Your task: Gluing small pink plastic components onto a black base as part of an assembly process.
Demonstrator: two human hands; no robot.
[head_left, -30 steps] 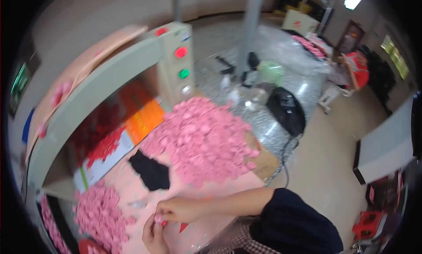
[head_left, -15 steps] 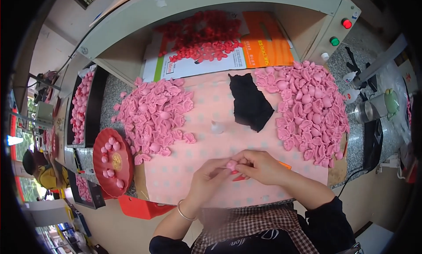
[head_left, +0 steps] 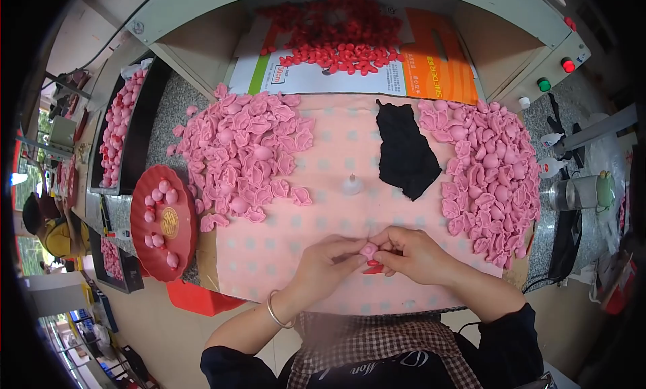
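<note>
My left hand and my right hand meet over the near middle of a pink dotted cloth. Together their fingertips pinch one small pink piece. A short red stick pokes out under my right hand. A large heap of pink pieces lies to the far left of my hands, and another heap of pink pieces lies to the right. A small white cone stands on the cloth beyond my hands.
A black cloth lies beyond the cone. A red round tray with a few pink balls sits at the left edge. Red pieces lie on cardboard at the back. A control box with red and green buttons stands at the right.
The view swung from the right side of the bench back down to my hands. Since half a second ago my hands stay together over the cloth, working the pink piece.
</note>
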